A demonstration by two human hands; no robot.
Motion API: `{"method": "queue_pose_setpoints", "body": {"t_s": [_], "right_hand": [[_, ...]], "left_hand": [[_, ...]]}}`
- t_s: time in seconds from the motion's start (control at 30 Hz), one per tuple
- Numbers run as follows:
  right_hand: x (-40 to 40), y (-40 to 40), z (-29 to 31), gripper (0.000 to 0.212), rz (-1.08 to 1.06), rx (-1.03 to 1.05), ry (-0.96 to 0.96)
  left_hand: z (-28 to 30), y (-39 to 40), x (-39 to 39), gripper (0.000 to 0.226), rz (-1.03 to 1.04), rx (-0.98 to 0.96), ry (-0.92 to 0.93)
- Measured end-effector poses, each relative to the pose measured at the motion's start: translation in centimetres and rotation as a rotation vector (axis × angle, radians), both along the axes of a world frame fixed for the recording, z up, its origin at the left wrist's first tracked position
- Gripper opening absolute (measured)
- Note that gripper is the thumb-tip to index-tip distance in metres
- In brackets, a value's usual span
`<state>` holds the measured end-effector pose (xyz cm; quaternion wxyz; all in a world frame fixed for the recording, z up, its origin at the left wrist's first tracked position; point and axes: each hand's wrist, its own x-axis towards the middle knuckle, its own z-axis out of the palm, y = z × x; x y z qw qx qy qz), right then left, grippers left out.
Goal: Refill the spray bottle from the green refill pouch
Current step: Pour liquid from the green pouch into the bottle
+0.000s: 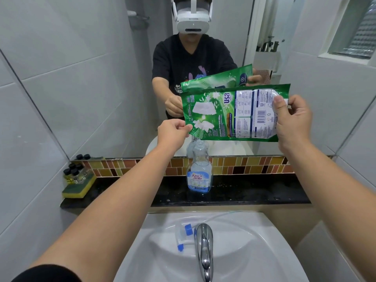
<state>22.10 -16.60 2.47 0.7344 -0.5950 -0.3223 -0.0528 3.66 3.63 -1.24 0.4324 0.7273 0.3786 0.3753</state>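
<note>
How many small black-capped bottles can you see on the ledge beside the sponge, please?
4 small black-capped bottles, clustered at the ledge's far left end, resting on the sponge in the wall corner. The two caps above them are mirror reflections. More may be hidden behind the cluster.

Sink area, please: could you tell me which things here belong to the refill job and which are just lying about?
In use:
green refill pouch, held by left hand and right hand
open spray bottle on the ledge
spray head with tube, in the sink

Lying about:
sponge
small black-capped bottles
tap
</note>
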Motion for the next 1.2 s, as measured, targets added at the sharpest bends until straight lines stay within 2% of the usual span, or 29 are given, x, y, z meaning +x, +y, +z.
{"method": "queue_pose_setpoints", "body": {"t_s": [0.2, 0.37, 0.93, 1.2], "right_hand": [[-0.5, -0.3, 0.5, 0.026, -0.026, -0.041, -0.051], [-0.6, -0.5, 0.6, 0.024, -0.031, -0.05, -0.063], [-0.9, -0.3, 1.1, 0.023, 0.016, -0.035, -0.08], [-0.8, -0.1, 1.2, 0.024, -0.019, -0.025, -0.122]], "left_hand": [[-0.1, -0.2, -0.1, 0.02, -0.005, -0.012, -0.011], [-0.1, -0.6, -0.2, 0.011, -0.008, -0.031, -0.009], [0.0, -0.5, -0.3, 0.011, -0.005, -0.029, -0.021], [-0.2, -0.4, -0.2, 0.021, 0.004, -0.027, -0.025]]}}
